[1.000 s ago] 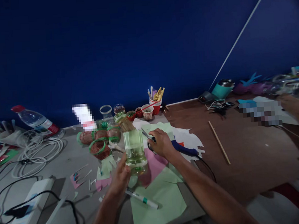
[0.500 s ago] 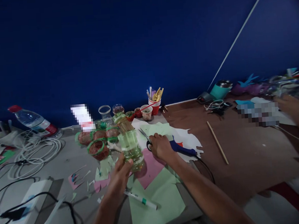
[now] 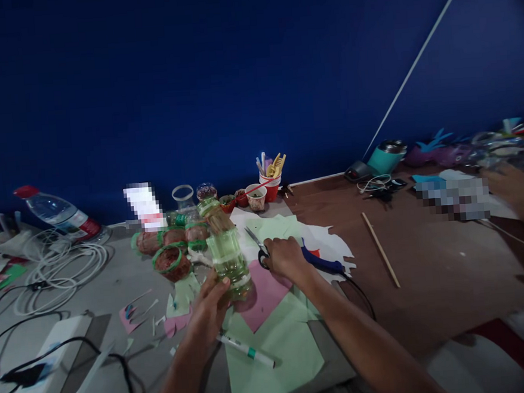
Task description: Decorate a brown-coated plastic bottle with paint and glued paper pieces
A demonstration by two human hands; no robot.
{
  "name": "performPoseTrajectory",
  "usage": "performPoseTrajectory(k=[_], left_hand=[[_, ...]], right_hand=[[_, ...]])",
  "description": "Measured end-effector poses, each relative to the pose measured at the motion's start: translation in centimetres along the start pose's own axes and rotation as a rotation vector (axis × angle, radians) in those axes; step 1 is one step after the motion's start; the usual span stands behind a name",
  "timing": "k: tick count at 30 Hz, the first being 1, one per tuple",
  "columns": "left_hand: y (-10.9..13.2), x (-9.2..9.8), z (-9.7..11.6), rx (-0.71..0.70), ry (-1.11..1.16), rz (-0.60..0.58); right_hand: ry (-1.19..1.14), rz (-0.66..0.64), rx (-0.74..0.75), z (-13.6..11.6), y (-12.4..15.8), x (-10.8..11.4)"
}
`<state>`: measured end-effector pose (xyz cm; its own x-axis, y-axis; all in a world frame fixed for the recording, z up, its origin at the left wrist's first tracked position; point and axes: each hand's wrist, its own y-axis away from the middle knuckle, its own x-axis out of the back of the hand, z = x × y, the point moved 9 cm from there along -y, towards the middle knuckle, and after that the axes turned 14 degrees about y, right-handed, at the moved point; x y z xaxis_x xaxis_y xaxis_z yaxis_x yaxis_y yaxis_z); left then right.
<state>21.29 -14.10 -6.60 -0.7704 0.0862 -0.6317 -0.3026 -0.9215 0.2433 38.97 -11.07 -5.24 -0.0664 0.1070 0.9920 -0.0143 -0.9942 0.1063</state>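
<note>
While the left hand (image 3: 208, 310) clasps the bottle (image 3: 229, 263) at its base, fingers of the right hand (image 3: 285, 258) grip scissors (image 3: 257, 245) nearby.

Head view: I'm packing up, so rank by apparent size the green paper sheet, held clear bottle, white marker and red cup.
1. Green paper sheet.
2. Clear bottle, in the left hand.
3. White marker and red cup look alike; the cup stands farther back, so unranked.
</note>
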Motion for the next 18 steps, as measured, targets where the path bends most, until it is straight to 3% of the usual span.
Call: performPoseTrajectory(k=[6,10,13,18], left_hand=[[0.0,0.0,-0.1,0.023,0.049,-0.01],[0.0,0.2,-0.2,0.03,0.076,0.005],[-0.1,0.3,-0.3,0.035,0.094,-0.006],[-0.1,0.4,-0.3,0.036,0.104,-0.03]], right_hand=[[-0.147,0.02,-0.052,1.3,-0.4,0.5],[-0.822,0.089,-0.094,2.9,-1.0,0.7],[-1.35,0.061,-0.066,2.4,-1.2,0.4],[-1.731,0.01,-0.069,1.0,-0.9,0.5]])
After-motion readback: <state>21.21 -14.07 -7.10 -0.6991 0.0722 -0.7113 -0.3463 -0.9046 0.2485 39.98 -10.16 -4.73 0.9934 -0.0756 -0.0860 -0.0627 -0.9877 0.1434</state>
